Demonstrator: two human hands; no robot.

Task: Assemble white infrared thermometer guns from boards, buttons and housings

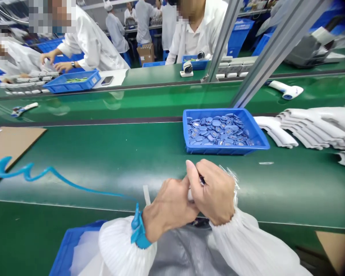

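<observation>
My left hand (171,205) and my right hand (214,189) meet in front of my body, above the near part of the green work surface. Both are closed around a white plastic part (190,195). Only a bit of it shows between the fingers, with a dark spot near my right thumb; the rest is hidden. A blue wrist strap (140,232) circles my left wrist. Clear plastic strips (232,176) stick out at my right wrist. Just beyond my hands is a blue tray (227,150) full of small blue oval pieces (215,130).
Stacked white curved shells (313,128) lie to the right. A coiled blue cord (74,186) runs left from my strap, near a cardboard sheet (14,143). White handheld devices (287,90) rest beyond the metal post (247,82). Co-workers in white sit opposite. A blue bin (64,245) stands below left.
</observation>
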